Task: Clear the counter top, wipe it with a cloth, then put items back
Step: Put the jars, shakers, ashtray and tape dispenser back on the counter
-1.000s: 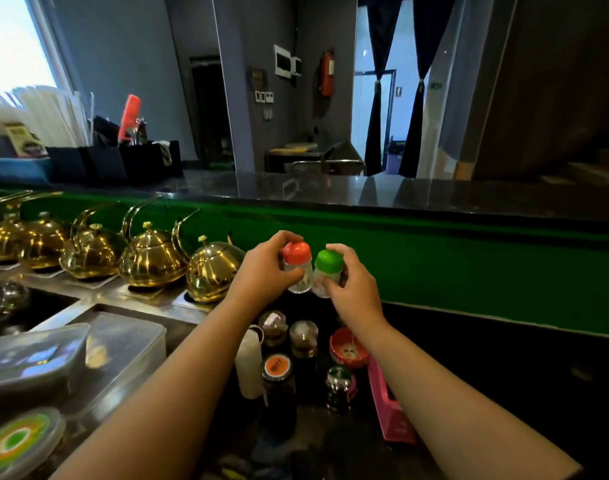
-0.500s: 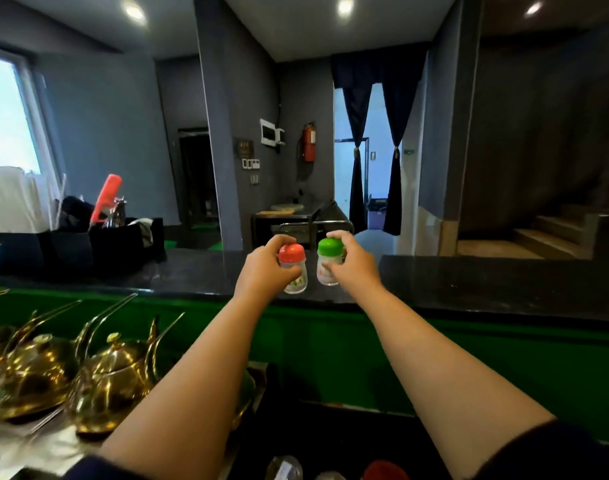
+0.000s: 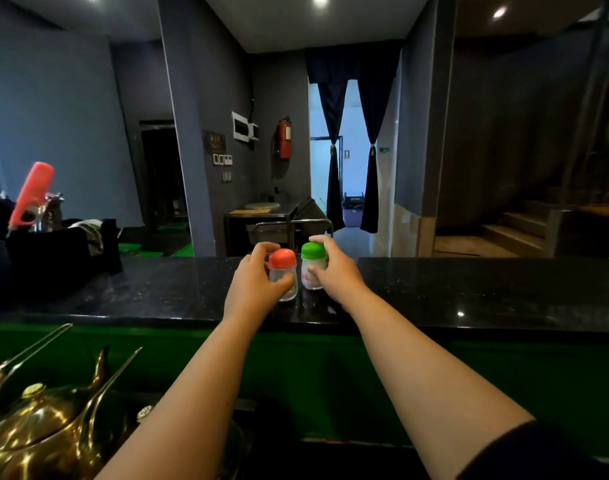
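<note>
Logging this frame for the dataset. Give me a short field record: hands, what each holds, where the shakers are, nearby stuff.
left hand: grips red-capped shaker
right hand: grips green-capped shaker
shakers: upright, side by side, at or just above the black counter; contact unclear
counter left end: black caddy holding a red-handled tool
lower left: brass teapot, below the counter

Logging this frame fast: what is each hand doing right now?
Left hand: grips the red-capped shaker.
Right hand: grips the green-capped shaker.
</note>
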### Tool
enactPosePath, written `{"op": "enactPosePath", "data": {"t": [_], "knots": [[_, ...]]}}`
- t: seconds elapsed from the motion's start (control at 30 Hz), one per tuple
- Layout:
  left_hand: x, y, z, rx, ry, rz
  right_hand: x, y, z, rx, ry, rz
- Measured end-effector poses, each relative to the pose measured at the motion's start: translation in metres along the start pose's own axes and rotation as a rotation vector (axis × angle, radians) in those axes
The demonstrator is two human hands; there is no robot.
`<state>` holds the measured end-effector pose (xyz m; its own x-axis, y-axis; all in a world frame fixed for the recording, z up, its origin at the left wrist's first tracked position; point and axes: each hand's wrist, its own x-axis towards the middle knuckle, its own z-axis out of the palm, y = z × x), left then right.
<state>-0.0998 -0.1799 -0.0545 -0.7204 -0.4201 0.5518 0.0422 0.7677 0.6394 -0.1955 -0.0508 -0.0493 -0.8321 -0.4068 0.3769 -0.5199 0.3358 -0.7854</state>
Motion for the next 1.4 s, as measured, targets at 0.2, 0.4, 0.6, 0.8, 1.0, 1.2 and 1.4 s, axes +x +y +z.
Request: {"op": "enactPosePath", "data": {"t": [0.2,0.4,0.6,0.8,1.0,1.2,1.4], "knots": [[-0.012,0.002,-0.001,0.01,-0.058,-0.121,-0.017,-0.007,-0.006,-0.149,-0.055,0.156],[-0.08,0.028,-0.026,0.146,-0.078,-0.126,-0.098,-0.003,-0.023,-0.302,-0.035,-0.062],[-0.206,0.028,-0.035,0.179,-0.074,-0.116,-0.225,0.031,-0.021,-0.122,-0.138,-0.167],[-0.341,0.014,-0.017,0.106,0.083,-0.163,-0.318,0.088,-0.006,-0.009,-0.246,0.004],[-0.44,0.01,0.02,0.049,0.136,-0.261,-0.362,0.138,0.016,0.124,-0.3,0.241],[-0.476,0.002,0.053,-0.016,0.063,-0.532,-0.375,0.17,0.043,0.142,-0.343,0.342],[-0.471,-0.01,0.084,-0.039,0.063,-0.682,-0.366,0.178,0.063,0.149,-0.267,0.35]]}}
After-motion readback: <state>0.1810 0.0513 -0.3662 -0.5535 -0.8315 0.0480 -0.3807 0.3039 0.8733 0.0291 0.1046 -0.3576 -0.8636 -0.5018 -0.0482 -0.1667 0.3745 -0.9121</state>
